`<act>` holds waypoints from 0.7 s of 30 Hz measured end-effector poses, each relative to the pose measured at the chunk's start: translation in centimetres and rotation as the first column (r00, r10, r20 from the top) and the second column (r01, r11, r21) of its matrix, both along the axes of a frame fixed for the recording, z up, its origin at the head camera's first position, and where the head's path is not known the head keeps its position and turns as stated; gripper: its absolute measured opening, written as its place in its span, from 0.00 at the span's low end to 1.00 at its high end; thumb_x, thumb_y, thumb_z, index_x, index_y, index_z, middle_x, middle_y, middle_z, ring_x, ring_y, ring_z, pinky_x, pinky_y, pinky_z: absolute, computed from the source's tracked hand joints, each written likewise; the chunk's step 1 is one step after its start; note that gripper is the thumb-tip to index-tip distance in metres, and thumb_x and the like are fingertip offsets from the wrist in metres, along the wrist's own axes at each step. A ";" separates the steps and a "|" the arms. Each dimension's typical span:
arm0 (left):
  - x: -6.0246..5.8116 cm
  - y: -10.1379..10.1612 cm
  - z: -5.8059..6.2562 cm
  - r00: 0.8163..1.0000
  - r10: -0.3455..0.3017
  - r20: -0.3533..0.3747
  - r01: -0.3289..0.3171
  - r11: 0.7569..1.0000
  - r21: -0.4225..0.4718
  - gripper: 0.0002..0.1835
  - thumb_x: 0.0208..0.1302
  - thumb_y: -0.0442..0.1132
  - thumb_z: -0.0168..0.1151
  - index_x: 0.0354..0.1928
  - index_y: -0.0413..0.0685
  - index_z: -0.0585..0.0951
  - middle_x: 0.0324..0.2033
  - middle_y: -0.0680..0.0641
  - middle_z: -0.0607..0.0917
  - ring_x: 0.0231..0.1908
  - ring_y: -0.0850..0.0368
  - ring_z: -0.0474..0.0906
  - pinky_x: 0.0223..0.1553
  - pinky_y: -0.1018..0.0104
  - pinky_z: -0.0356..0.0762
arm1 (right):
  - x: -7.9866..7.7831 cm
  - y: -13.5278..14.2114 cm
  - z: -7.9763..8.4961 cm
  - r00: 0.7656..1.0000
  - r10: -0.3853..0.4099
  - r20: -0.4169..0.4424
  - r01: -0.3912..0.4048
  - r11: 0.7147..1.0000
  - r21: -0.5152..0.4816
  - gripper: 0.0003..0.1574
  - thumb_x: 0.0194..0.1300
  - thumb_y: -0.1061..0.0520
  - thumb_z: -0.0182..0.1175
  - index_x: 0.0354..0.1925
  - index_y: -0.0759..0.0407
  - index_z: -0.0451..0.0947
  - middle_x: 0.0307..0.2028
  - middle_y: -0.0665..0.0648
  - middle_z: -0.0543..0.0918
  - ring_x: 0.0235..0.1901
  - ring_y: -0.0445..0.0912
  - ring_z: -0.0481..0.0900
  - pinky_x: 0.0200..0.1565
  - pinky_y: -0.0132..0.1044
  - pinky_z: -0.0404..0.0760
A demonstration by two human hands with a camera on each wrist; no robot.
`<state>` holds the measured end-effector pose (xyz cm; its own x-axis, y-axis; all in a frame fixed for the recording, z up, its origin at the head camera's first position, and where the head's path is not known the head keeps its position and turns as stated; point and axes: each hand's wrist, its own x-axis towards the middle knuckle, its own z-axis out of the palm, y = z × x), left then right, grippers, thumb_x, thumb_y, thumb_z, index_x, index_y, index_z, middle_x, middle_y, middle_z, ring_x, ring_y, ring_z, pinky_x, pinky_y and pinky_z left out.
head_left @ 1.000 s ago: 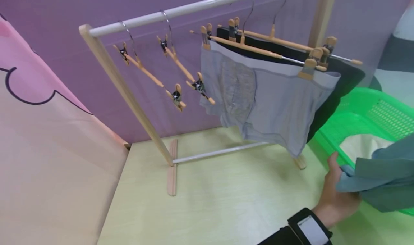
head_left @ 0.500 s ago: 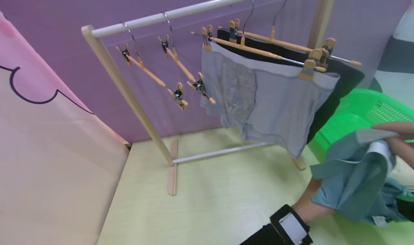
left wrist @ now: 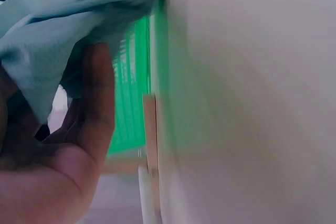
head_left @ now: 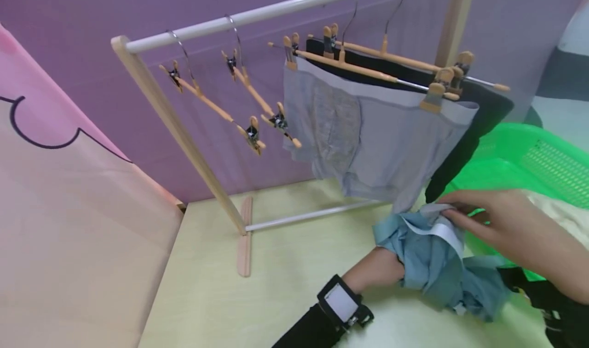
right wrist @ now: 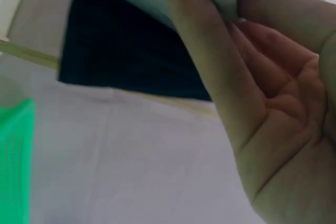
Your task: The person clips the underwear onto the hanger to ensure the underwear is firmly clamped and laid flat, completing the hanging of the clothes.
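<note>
A bunched pair of teal underpants (head_left: 428,256) with a pale waistband is between my hands, low in front of the rack. My right hand (head_left: 511,225) pinches the waistband from above between thumb and fingers; the right wrist view shows this pinch at its top edge. From the left, my left hand (head_left: 379,271) holds the underpants from below, its fingers mostly hidden by cloth in the head view. In the left wrist view, the cloth drapes over the left hand's fingers (left wrist: 97,93). Grey underpants (head_left: 382,138) hang clipped just behind, with a black garment (head_left: 483,113) behind them.
A white-railed wooden rack (head_left: 276,12) stands on the pale table (head_left: 313,281). Two bare clip hangers (head_left: 207,102) hang at its left. A green basket (head_left: 515,154) with a cream cloth (head_left: 563,212) in it stands at the right.
My left hand has moved left from the basket with the teal underpants, toward the rack's front. My right hand has come in from the right edge, holding the waistband.
</note>
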<state>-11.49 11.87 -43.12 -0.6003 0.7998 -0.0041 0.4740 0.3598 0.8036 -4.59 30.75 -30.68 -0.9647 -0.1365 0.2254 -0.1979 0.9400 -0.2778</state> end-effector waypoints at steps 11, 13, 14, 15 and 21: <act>-3.1 -3.8 -0.3 0.983 -0.094 0.159 0.059 0.975 0.214 0.24 0.63 0.34 0.68 0.60 0.44 0.74 0.52 0.51 0.79 0.50 0.71 0.73 0.53 0.75 0.72 | -1.7 0.1 -2.1 0.992 0.100 0.082 -0.102 0.995 0.021 0.11 0.64 0.62 0.65 0.47 0.59 0.84 0.35 0.48 0.87 0.24 0.32 0.75 0.25 0.31 0.72; -3.4 -3.9 0.0 0.984 -0.094 0.153 0.053 0.966 0.253 0.21 0.64 0.36 0.67 0.58 0.43 0.77 0.52 0.50 0.80 0.50 0.70 0.73 0.53 0.74 0.73 | -1.8 0.1 -2.1 0.990 0.096 0.104 -0.099 0.995 0.024 0.12 0.66 0.63 0.64 0.48 0.61 0.83 0.36 0.50 0.87 0.25 0.32 0.74 0.25 0.32 0.71; -3.5 -4.0 0.1 0.988 -0.082 0.127 0.047 0.965 0.259 0.17 0.65 0.37 0.67 0.55 0.44 0.79 0.51 0.50 0.81 0.49 0.71 0.73 0.52 0.75 0.73 | -1.8 0.1 -2.1 0.990 0.097 0.105 -0.100 0.995 0.027 0.12 0.66 0.63 0.63 0.48 0.61 0.83 0.36 0.51 0.87 0.26 0.33 0.75 0.26 0.32 0.73; -3.6 -4.1 0.2 0.993 -0.068 0.098 0.040 0.965 0.260 0.14 0.66 0.38 0.66 0.52 0.44 0.81 0.48 0.50 0.82 0.47 0.72 0.73 0.50 0.76 0.74 | -1.9 0.0 -2.1 0.990 0.098 0.106 -0.102 0.994 0.027 0.12 0.66 0.63 0.63 0.48 0.61 0.83 0.37 0.51 0.87 0.27 0.34 0.77 0.27 0.33 0.75; -3.9 -5.0 1.3 0.998 0.065 0.019 -0.068 0.953 0.296 0.08 0.67 0.45 0.66 0.37 0.48 0.85 0.31 0.56 0.81 0.31 0.72 0.72 0.35 0.76 0.73 | -2.0 -0.9 -2.2 0.982 0.107 0.156 -0.107 0.994 -0.011 0.15 0.71 0.51 0.60 0.51 0.58 0.82 0.39 0.47 0.87 0.34 0.39 0.83 0.33 0.39 0.81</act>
